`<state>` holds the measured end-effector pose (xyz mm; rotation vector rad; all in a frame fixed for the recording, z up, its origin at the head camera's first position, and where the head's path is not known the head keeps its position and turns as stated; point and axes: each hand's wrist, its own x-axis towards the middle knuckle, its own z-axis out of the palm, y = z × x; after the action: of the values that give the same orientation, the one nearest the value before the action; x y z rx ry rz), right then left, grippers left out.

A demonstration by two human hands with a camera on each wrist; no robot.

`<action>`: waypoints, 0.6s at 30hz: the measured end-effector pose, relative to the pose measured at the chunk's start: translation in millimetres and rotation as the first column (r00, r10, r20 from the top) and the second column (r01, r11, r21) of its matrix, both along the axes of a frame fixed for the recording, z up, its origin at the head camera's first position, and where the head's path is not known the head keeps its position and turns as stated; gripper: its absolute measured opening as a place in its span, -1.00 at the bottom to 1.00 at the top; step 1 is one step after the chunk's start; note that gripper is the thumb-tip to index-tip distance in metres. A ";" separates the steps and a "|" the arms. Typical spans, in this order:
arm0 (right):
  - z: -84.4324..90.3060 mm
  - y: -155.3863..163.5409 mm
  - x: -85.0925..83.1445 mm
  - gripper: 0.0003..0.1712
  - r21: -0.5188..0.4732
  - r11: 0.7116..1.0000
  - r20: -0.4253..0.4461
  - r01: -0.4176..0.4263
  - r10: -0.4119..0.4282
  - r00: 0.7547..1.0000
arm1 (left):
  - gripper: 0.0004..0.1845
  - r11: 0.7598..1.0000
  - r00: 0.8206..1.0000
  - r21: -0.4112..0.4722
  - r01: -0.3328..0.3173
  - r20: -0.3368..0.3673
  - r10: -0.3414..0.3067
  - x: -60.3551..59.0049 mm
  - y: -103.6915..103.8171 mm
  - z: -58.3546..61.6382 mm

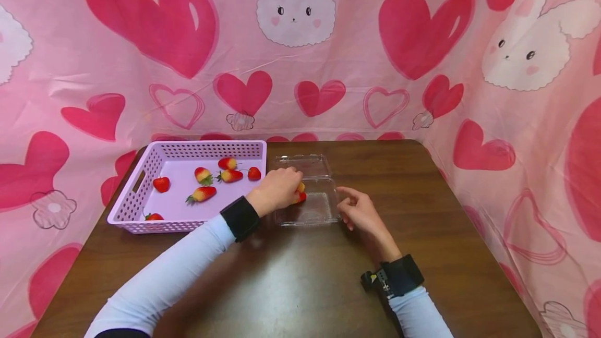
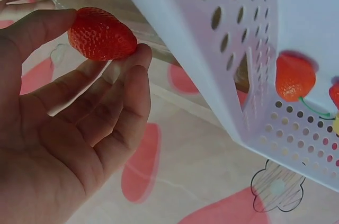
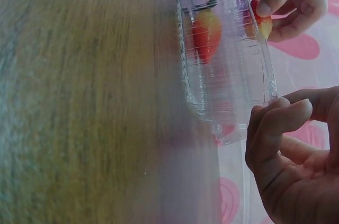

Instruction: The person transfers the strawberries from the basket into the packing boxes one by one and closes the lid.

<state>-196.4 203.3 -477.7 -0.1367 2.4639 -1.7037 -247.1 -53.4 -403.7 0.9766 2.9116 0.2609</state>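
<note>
My left hand (image 1: 280, 188) pinches a strawberry (image 2: 101, 34) between thumb and fingertips, over the left part of a clear plastic clamshell box (image 1: 319, 205). The fruit is red in the left wrist view and also shows yellow in the right wrist view. At the box's right edge is my right hand (image 1: 361, 213), its fingers curled and its fingertips at the rim (image 3: 271, 89). The box's lid (image 1: 302, 163) is raised at the back. Another red and yellow strawberry (image 3: 206, 36) shows through the clear wall; I cannot tell whether it lies inside or beyond.
A lilac perforated basket (image 1: 112, 216) stands left of the box. It holds several strawberries (image 1: 203, 193) and small red fruits (image 1: 161, 184), some with stems. The brown wooden table (image 1: 291, 275) is bordered by a pink heart-patterned cloth (image 1: 291, 61).
</note>
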 end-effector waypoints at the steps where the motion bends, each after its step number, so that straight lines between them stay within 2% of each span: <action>1: 0.0 0.1 -0.2 -0.45 0.002 1.000 0.000 0.003 -0.003 1.000 | -0.73 1.000 1.000 0.000 0.004 -0.013 -0.004 0.8 1.3 -0.9; 5: -0.2 -0.1 0.7 -0.46 0.009 1.000 0.012 0.014 -0.014 1.000 | -0.76 1.000 0.999 0.009 0.021 -0.034 -0.021 3.9 6.3 -3.2; 13: -0.4 -0.4 0.8 -0.46 0.005 1.000 0.024 0.018 -0.019 1.000 | -0.74 1.000 1.000 0.019 0.019 0.002 -0.019 6.5 15.8 -6.6; 18: 0.0 -1.1 -0.3 -0.45 -0.003 1.000 0.037 0.018 -0.018 0.999 | -0.80 1.000 1.000 0.001 0.030 -0.009 -0.030 8.5 23.7 -10.6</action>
<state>-196.7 202.3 -477.7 -0.0828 2.4429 -1.7017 -238.6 -29.7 -414.3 1.0237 2.9023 0.2579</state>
